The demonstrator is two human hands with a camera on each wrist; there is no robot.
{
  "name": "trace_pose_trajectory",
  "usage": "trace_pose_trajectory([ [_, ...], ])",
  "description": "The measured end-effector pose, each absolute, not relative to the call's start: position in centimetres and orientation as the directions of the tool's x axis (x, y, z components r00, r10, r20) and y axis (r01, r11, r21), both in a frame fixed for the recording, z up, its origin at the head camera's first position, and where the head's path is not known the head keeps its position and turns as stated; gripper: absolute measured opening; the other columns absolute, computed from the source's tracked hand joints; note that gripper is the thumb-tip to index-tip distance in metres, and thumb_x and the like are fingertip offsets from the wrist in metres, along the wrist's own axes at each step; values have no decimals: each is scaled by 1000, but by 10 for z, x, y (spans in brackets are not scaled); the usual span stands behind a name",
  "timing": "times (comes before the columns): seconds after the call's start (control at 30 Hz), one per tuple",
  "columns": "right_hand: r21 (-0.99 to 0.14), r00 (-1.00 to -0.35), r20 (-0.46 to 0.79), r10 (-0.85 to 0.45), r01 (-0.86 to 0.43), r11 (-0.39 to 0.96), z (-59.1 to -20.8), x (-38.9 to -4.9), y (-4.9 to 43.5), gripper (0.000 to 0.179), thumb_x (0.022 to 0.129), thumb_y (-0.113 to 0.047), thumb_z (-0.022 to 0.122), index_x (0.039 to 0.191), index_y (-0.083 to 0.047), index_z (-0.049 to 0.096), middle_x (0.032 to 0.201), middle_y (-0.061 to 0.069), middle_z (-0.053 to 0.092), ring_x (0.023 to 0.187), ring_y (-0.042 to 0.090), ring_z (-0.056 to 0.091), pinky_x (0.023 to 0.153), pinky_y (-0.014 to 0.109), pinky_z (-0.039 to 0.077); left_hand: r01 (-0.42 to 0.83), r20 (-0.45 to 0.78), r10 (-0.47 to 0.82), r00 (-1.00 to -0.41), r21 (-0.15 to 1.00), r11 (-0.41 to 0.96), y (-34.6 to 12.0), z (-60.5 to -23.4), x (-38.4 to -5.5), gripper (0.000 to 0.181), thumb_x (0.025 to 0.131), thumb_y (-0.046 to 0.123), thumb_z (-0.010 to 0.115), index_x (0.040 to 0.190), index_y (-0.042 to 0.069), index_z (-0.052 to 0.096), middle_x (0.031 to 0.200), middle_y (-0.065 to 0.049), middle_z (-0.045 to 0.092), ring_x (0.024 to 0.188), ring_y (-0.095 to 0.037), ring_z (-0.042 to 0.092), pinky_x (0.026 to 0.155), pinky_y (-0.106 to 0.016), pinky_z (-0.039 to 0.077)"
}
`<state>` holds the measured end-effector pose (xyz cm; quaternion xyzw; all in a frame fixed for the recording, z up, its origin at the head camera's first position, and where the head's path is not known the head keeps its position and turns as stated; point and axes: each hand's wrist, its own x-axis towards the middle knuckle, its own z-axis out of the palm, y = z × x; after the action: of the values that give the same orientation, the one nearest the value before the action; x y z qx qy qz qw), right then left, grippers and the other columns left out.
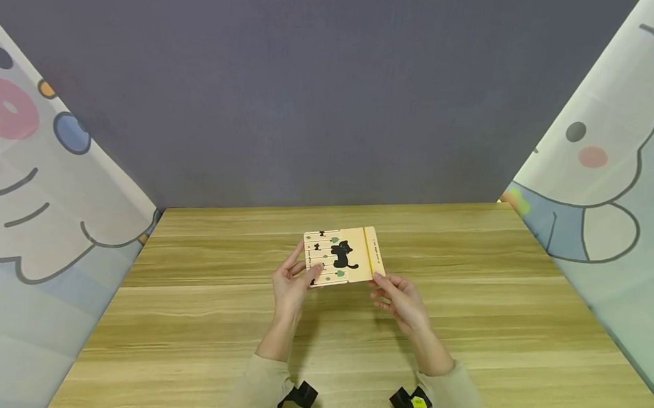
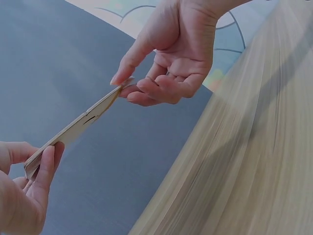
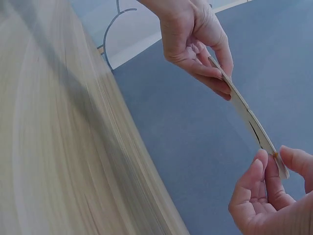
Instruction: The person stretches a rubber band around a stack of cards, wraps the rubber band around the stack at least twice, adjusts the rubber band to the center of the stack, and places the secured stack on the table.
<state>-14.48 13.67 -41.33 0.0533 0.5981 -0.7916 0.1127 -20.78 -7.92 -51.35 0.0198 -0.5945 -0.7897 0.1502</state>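
Observation:
A thin cream notebook (image 1: pixel 359 267) is held up above the table, its cover printed with a black cat, small green shapes and dark lines. A yellow elastic band (image 1: pixel 368 250) runs across it near the right end. My left hand (image 1: pixel 291 288) grips the left end, thumb on the cover and fingers behind. With thumb and fingertips my right hand (image 1: pixel 402 300) pinches the lower right corner beside the band. Both wrist views show the notebook (image 2: pixel 73 127) edge-on, a dark slit along its edge. Its back is mostly hidden.
Below the hands lies a wood-grain table (image 1: pixel 199 320). A dark grey panel (image 1: pixel 333 93) rises at its far edge. Cartoon-printed sheets stand at the left (image 1: pixel 37 226) and right (image 1: pixel 599 200). Small black devices (image 1: pixel 306 395) are strapped at both wrists.

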Motion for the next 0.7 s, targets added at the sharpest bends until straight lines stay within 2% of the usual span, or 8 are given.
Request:
trace_pose_trajectory([
  [0.1, -933, -969, -220, -110, 242, -265, -413, -145, 134, 11, 85, -15, 60, 78, -8, 61, 80, 4, 63, 63, 11, 56, 56, 21, 50, 219, 152, -254, -955, 940, -260, -78, -516, -209, 70, 64, 18, 79, 126, 31, 50, 91, -17, 64, 71, -34, 63, 56, -39, 54],
  [0.17, -932, -969, -224, -100, 243, -269, -413, -145, 133, 11, 85, -14, 60, 76, -8, 62, 78, 3, 63, 61, 11, 56, 56, 21, 50, 233, 169, -252, -953, 940, -249, -78, -515, -208, 69, 65, 19, 79, 126, 31, 50, 90, -15, 65, 68, -30, 64, 54, -36, 54],
  [0.23, -930, -969, -228, -93, 245, -276, -412, -144, 131, 11, 84, -13, 61, 74, -8, 62, 77, 2, 63, 60, 11, 55, 56, 21, 50, 224, 157, -256, -954, 941, -255, -76, -499, -198, 64, 68, 12, 76, 125, 26, 51, 88, -15, 65, 66, -25, 64, 54, -30, 54],
  [0.37, -928, -969, -232, -80, 245, -281, -412, -143, 129, 12, 84, -12, 61, 72, -9, 63, 75, 1, 63, 58, 10, 55, 57, 22, 50, 193, 120, -286, -951, 951, -241, -67, -439, -165, 56, 71, 2, 72, 122, 16, 55, 84, -16, 65, 62, -17, 63, 54, -20, 52],
  [0.43, -928, -969, -235, -79, 247, -279, -412, -142, 128, 12, 84, -11, 61, 72, -9, 64, 74, 1, 64, 57, 10, 55, 59, 23, 51, 236, 158, -261, -953, 922, -306, -68, -448, -170, 54, 72, -3, 70, 121, 14, 55, 84, -15, 66, 65, -18, 64, 58, -21, 53],
  [0.47, -928, -968, -235, -84, 249, -278, -412, -142, 128, 12, 84, -11, 61, 73, -9, 64, 75, 1, 64, 58, 10, 55, 59, 24, 51, 225, 146, -270, -952, 931, -288, -64, -433, -163, 54, 71, -1, 71, 120, 14, 56, 84, -16, 66, 65, -19, 65, 59, -22, 53],
  [0.67, -918, -962, -253, -103, 272, -289, -411, -142, 122, 11, 82, -13, 63, 73, -9, 66, 74, 2, 66, 56, 11, 56, 61, 25, 53, 240, 163, -266, -950, 927, -290, -62, -433, -160, 57, 71, -2, 70, 123, 13, 53, 88, -20, 65, 70, -28, 65, 64, -35, 54],
  [0.7, -917, -961, -255, -107, 275, -288, -412, -141, 121, 11, 82, -13, 63, 73, -9, 67, 74, 2, 66, 56, 11, 56, 62, 25, 53, 244, 169, -259, -951, 925, -291, -63, -445, -165, 58, 72, -1, 70, 124, 14, 52, 89, -19, 65, 72, -29, 65, 64, -36, 54],
])
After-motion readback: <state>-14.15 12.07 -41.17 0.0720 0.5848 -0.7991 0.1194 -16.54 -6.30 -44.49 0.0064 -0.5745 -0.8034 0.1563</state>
